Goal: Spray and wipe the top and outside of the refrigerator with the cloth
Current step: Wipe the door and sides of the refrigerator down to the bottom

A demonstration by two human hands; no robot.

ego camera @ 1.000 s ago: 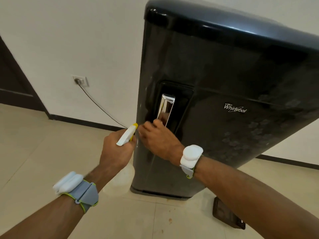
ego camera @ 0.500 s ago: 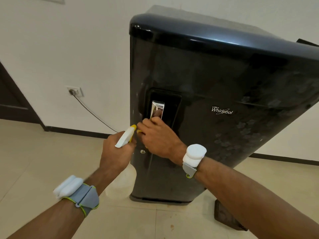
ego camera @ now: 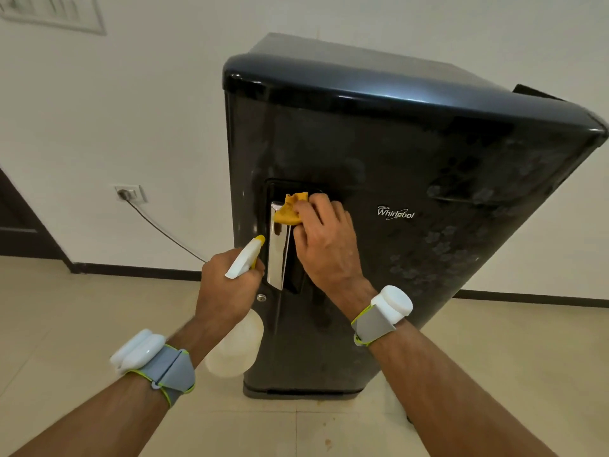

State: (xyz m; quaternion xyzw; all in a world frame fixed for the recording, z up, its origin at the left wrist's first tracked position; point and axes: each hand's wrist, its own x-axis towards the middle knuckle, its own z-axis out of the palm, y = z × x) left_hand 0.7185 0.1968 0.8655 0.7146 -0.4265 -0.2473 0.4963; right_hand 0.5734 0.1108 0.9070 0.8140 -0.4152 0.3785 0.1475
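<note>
Right hand (ego camera: pixel 324 239) is now working at the top of the handle recess, up from the lower door edge where it was a second ago. Cloth (ego camera: pixel 291 209), hidden under that hand in the earlier views, is now showing: orange, bunched, pressed against the upper end of the chrome handle (ego camera: pixel 278 249). Right grip is closed on the cloth, fingers curled over it.

Left hand (ego camera: pixel 227 285) is holding the spray bottle (ego camera: pixel 245 260) as before, grip wrapped around the neck, nozzle pointing toward the fridge (ego camera: pixel 412 166) just beside the handle. Bottle body is hanging below the hand, close to the fridge's left edge.

Reading: wiping is moving from the door edge into the handle area, so the front is under way. Door face is showing dull smears around the recess and further right, near the logo (ego camera: pixel 395 213), so much of the outside is probably still to do. Top looks glossy; cannot tell if it has been wiped.

Surroundings: fridge is standing on the tiled floor (ego camera: pixel 82 324), set off from the wall. A cord (ego camera: pixel 164 230) is running from the wall socket (ego camera: pixel 128 193) toward the fridge's back left; likely a snag when doing that side. Something dark is sticking out behind the top right corner; cannot identify it. Both wrists are carrying strapped white devices.
</note>
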